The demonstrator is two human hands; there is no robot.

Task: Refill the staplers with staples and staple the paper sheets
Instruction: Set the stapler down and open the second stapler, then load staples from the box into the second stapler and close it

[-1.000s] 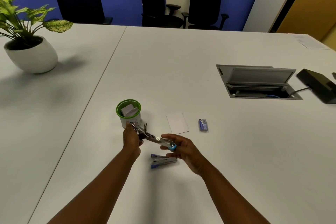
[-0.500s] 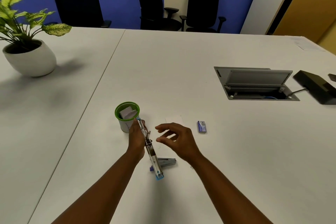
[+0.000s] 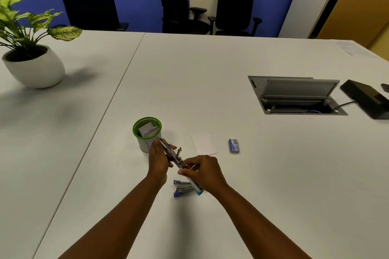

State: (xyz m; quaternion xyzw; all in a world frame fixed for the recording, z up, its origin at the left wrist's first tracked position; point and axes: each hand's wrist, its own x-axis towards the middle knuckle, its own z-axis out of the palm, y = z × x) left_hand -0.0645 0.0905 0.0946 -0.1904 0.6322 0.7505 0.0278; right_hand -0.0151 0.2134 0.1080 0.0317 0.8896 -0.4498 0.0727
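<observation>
Above the table I hold a metal stapler (image 3: 174,159), swung open, with a light blue tip. My left hand (image 3: 158,161) grips its far end. My right hand (image 3: 203,171) pinches its middle and covers part of the lower half. Whether a staple strip is between those fingers cannot be told. A second, dark blue stapler (image 3: 182,188) lies on the table just under my hands. A small white paper sheet (image 3: 204,143) lies flat beyond them, and a blue staple box (image 3: 234,145) sits to its right.
A green-rimmed cup (image 3: 147,134) with folded white papers stands close to my left hand. A potted plant (image 3: 31,63) is far left. An open cable hatch (image 3: 294,95) and a black device (image 3: 366,99) are at right. Office chairs stand behind the table.
My right hand left the stapler half a second ago, hovering with fingers apart, and has now come back onto its middle. The stapler swung from crosswise to pointing toward me.
</observation>
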